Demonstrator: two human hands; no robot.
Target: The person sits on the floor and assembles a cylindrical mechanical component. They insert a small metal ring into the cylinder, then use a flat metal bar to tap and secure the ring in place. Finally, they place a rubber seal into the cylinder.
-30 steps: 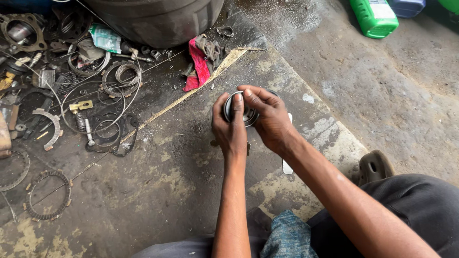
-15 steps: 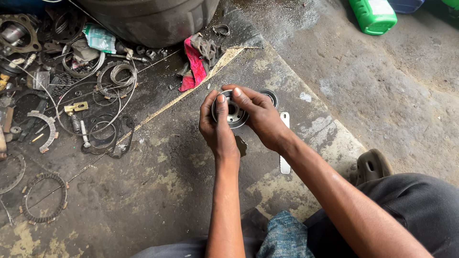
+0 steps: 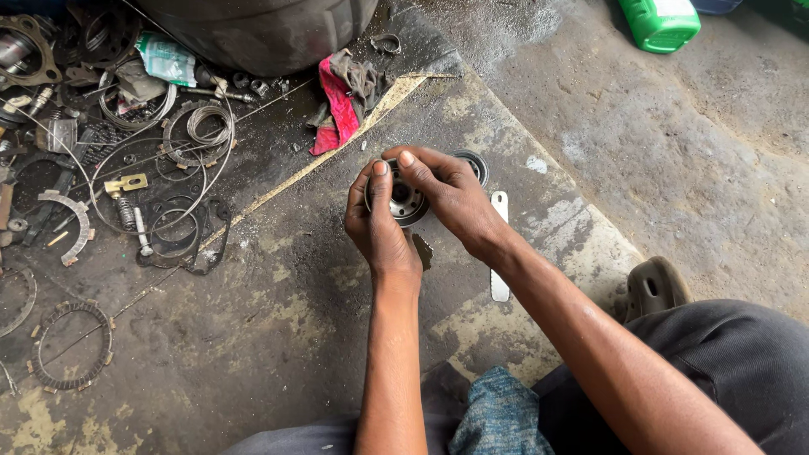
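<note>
Stained concrete floor is seen below, and at the frame centre a round grey metal bearing part is clamped between the left hand and the right hand, both closed on it.

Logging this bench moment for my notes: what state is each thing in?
Left hand: gripping the round metal part.
Right hand: fingers over the part's top.
Round metal part: held above the floor.
Flat metal bar: lying on the floor.
Red rag: crumpled.
Green jug: upright.
</note>
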